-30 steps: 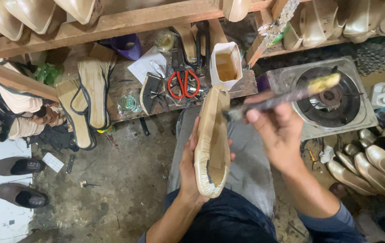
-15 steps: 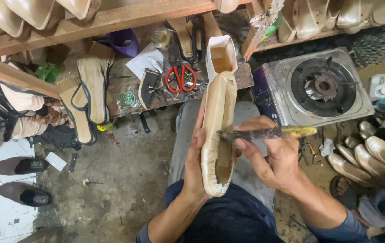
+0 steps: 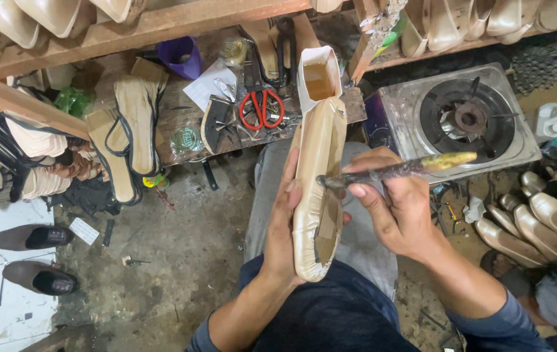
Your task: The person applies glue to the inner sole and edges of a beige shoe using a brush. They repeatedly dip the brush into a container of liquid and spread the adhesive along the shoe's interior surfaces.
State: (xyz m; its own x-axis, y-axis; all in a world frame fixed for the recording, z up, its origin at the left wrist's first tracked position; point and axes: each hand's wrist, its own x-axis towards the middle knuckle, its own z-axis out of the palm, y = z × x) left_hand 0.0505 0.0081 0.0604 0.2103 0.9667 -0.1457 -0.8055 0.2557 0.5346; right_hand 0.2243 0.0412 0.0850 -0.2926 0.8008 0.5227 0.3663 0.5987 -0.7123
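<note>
Down over the lap, the left hand [image 3: 283, 241] cups a tan shoe [image 3: 317, 189] from its left side, fingers wrapped against its edge, sole side up. Its grip is closed on the shoe. The right hand [image 3: 399, 212] pinches a brush [image 3: 396, 171], grip closed, bristle end touching the shoe. Beyond the shoe's far end, a glue cup [image 3: 319, 78] and red scissors [image 3: 262, 107] sit on the counter [image 3: 181, 124]; a stove [image 3: 464, 120] lies right.
</note>
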